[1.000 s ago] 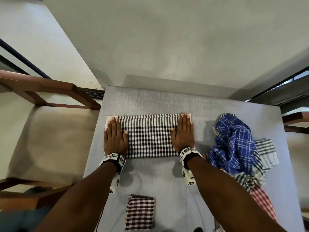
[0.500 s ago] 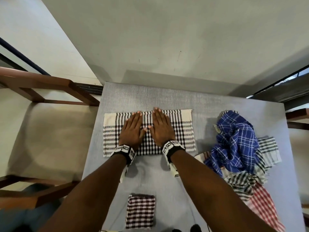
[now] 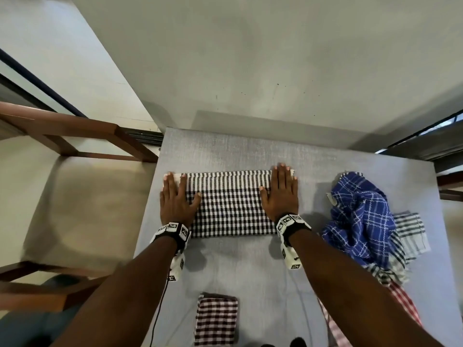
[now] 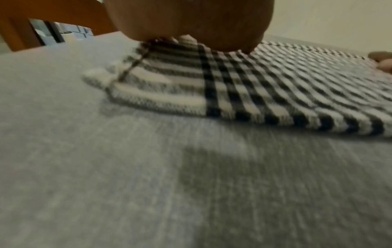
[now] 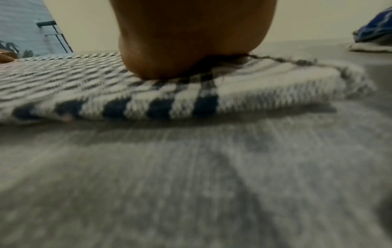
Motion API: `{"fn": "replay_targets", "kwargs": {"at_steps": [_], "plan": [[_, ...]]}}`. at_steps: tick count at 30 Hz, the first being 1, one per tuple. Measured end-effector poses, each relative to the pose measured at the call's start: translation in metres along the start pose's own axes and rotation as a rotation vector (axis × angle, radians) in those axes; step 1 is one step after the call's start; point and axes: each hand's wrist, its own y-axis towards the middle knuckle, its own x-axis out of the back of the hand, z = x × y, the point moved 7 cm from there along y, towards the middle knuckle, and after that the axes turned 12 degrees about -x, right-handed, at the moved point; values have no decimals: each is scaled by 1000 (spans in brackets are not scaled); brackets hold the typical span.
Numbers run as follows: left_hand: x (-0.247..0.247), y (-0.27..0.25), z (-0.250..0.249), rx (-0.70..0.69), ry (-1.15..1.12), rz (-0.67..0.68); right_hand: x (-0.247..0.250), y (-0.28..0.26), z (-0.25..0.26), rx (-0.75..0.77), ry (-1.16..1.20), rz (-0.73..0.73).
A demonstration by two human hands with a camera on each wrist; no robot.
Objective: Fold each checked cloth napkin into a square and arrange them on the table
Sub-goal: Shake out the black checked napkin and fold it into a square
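Black-and-white checked cloth fills our view: the black checked napkin (image 3: 229, 204) lies folded into a long band across the middle of the grey table (image 3: 250, 266), and our two palms press flat on its ends. From the head camera we see the whole layout, which the wrist cameras cannot give us. Our left hand (image 3: 176, 199) covers the band's left end and our right hand (image 3: 281, 194) its right end, fingers straight, close together and pointing away from us, thumbs angled inward onto the checks. Neither hand curls round anything; both lie spread open on the fabric. Near the table's front edge sits a maroon checked napkin (image 3: 216, 320), already folded small and square. To the right, well apart from the band, a crumpled blue checked napkin (image 3: 360, 216) tops a heap with a green checked napkin (image 3: 408, 234) and a red checked napkin (image 3: 406, 304) under it.

Our wrist cameras add what the head view misses: both are low and blurred, showing the heel of each palm bearing down on the cloth, the doubled layers at the fold's edge and a loose hem thread at each end. Our forearms reach forward roughly parallel, wrists low over the table, each wearing a wrist band (image 3: 290, 222) with markers.
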Motion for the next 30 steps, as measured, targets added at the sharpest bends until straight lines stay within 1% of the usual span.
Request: {"fn": "replay_targets", "kwargs": {"at_steps": [5, 7, 9, 10, 11, 12, 13, 15, 17, 19, 21, 23, 25, 26, 30], "plan": [[10, -1, 10, -33, 54, 91, 3, 2, -3, -2, -19, 66], [21, -5, 3, -53, 98, 58, 14, -4, 3, 17, -14, 58], [25, -9, -20, -164, 165, 24, 20, -19, 28, 150, 0, 57], [20, -13, -34, -224, 176, 33, 20, -31, 47, 233, 2, 73], [11, -18, -46, -256, 164, 60, 15, -43, 66, 296, 0, 91], [-1, -25, -56, -256, 141, 88, 6, -56, 82, 325, -5, 104], [-12, -31, -62, -233, 117, 106, -4, -67, 93, 316, -8, 115], [-30, -43, -67, -190, 103, 119, -22, -82, 100, 237, -13, 131], [-37, -52, -61, -196, 149, 124, -33, -93, 95, 187, -32, 124], [-34, -58, -50, -234, 178, 111, -33, -98, 88, 212, -48, 134], [-26, -64, -35, -234, 175, 97, -27, -97, 77, 223, -51, 141], [-23, -66, -23, -206, 162, 106, -21, -91, 58, 155, -45, 123], [-23, -66, -19, -181, 141, 147, -18, -89, 37, 78, -32, 143], [-25, -67, -20, -178, 132, 157, -18, -89, 27, 70, -41, 153], [-17, -69, -32, -197, 140, 155, -13, -90, 5, 138, -58, 202]]}}
